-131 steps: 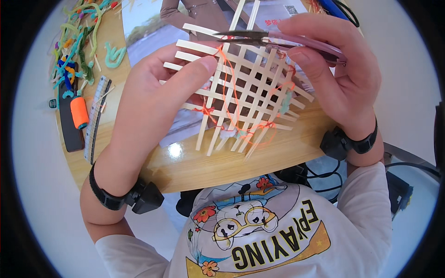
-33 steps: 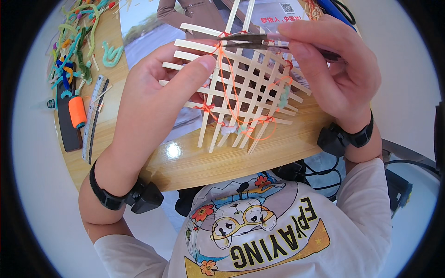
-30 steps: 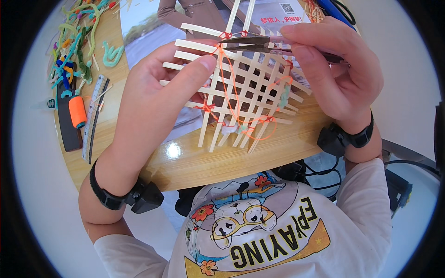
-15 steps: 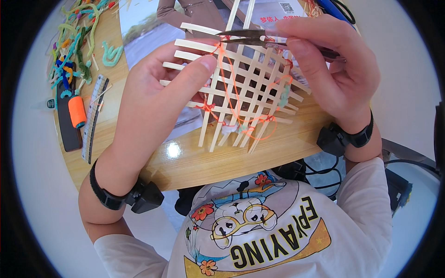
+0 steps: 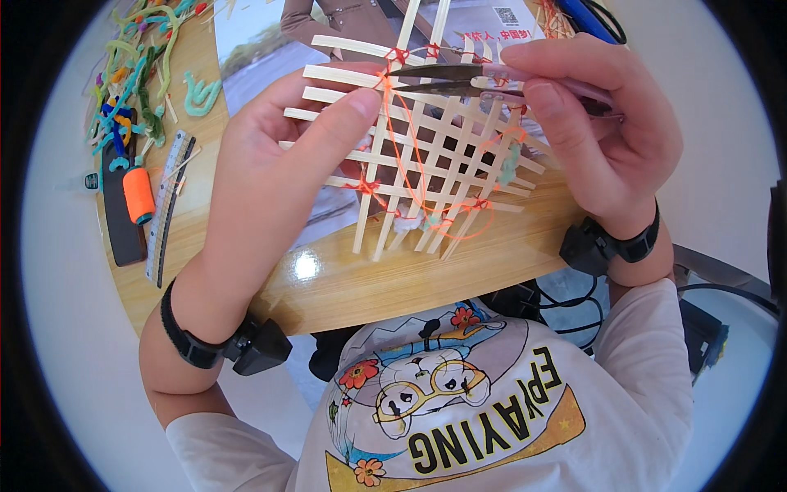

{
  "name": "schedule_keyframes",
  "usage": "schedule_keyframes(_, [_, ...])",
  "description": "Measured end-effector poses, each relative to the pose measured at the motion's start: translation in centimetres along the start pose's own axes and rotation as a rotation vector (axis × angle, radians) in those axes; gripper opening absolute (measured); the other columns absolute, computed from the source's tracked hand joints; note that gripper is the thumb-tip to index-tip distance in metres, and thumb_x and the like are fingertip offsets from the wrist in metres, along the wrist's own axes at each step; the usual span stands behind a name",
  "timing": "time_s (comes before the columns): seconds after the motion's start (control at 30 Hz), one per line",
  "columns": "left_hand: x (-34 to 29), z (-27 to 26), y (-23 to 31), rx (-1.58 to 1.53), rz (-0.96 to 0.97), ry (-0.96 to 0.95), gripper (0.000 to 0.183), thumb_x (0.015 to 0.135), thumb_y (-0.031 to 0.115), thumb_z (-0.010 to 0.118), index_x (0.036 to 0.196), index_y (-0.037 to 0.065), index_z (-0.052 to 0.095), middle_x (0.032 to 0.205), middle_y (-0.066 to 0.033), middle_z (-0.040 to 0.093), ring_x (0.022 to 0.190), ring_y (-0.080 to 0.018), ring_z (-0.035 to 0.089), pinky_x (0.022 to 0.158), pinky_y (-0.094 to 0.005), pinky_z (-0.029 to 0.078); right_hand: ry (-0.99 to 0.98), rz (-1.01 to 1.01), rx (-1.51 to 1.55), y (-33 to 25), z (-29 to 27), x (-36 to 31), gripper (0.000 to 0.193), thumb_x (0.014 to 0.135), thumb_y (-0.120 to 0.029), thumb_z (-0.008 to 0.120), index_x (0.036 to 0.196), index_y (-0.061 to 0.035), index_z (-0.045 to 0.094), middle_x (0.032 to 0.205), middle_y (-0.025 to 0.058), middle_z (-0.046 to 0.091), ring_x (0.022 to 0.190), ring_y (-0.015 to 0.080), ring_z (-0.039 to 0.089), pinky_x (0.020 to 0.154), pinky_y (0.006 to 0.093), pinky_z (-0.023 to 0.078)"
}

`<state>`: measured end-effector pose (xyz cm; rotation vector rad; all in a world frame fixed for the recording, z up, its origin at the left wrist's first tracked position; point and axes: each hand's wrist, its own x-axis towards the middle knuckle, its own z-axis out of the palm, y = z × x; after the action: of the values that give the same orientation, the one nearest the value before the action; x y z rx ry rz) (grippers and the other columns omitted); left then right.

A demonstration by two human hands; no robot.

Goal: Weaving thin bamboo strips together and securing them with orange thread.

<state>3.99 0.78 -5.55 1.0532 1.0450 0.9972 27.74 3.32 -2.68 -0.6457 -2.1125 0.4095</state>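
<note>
My left hand (image 5: 275,148) is closed on the left side of a woven lattice of pale flat wooden strips (image 5: 434,168), its thumb pressed near the upper left corner. Red and orange ties bind several crossings around the rim, with white and pale green fuzzy bits among them. Loose orange thread (image 5: 414,135) runs from the knot by my left thumb down across the lattice. My right hand (image 5: 611,123) grips thread snips (image 5: 447,75) with dark blades and pinkish handles. The blades are parted, their tips at the orange knot.
At the left lie tangled coloured pipe cleaners (image 5: 147,82), an orange thread spool (image 5: 138,195), a ruler (image 5: 168,213) and a dark flat bar (image 5: 121,221). A printed poster (image 5: 262,90) lies under the lattice. A blue tool (image 5: 589,18) rests at the far right.
The snips' blades have spread wider apart, with my right hand a little farther right. The lattice has shifted slightly up, and its upper red ties are now less covered.
</note>
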Motion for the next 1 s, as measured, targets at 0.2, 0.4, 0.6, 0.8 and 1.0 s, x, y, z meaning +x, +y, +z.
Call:
schedule_keyframes(0.2, [-0.3,0.3,0.3,0.038,-0.040,0.016,0.030,0.086,0.020,0.066,0.108,0.001,0.061,0.091,-0.0063,0.067,0.074,-0.0083,0.063,0.063,-0.0219,0.053,-0.087,0.089,-0.118,-0.3,-0.6,0.1,0.017,0.087,0.004,0.057,0.103,0.0059,0.061,0.097,0.0121,0.066,0.084,0.0122,0.062,0.075,0.0213,0.048])
schedule_keyframes(0.4, [-0.4,0.4,0.5,0.077,-0.015,-0.002,0.033,0.086,0.022,0.065,0.112,0.001,0.060,0.092,-0.0070,0.067,0.076,-0.0087,0.063,0.063,-0.0218,0.053,0.130,0.120,0.001,0.9,1.0,-1.6,0.015,0.087,0.004,0.057,0.101,0.0059,0.062,0.097,0.0123,0.066,0.083,0.0125,0.062,0.074,0.0217,0.048])
schedule_keyframes(0.6, [-1.1,0.0,1.8,0.252,0.123,0.076,0.038,0.086,0.024,0.065,0.117,0.001,0.059,0.097,-0.0069,0.066,0.081,-0.0096,0.062,0.070,-0.0215,0.050,0.077,0.088,-0.242,-1.6,-0.1,-0.4,0.019,0.088,0.002,0.056,0.106,0.0056,0.059,0.103,0.0132,0.065,0.087,0.0151,0.062,0.078,0.0239,0.047])
schedule_keyframes(0.8, [-0.8,-0.8,2.8,0.327,0.452,0.263,0.035,0.089,0.017,0.062,0.118,-0.001,0.057,0.105,-0.0090,0.064,0.088,-0.0107,0.061,0.077,-0.0232,0.050,0.206,0.002,-0.262,-2.3,-0.3,0.0,0.022,0.094,-0.008,0.051,0.110,0.0048,0.057,0.107,0.0126,0.063,0.084,0.0136,0.061,0.078,0.0240,0.047])
schedule_keyframes(1.0, [0.2,-1.1,2.8,0.225,0.565,0.330,0.030,0.086,0.014,0.067,0.113,0.002,0.061,0.100,-0.0057,0.065,0.083,-0.0090,0.062,0.068,-0.0211,0.052,0.031,0.023,0.125,-1.5,0.3,0.7,0.026,0.096,-0.010,0.048,0.116,0.0037,0.056,0.102,0.0095,0.063,0.070,0.0059,0.053,0.063,0.0180,0.044])
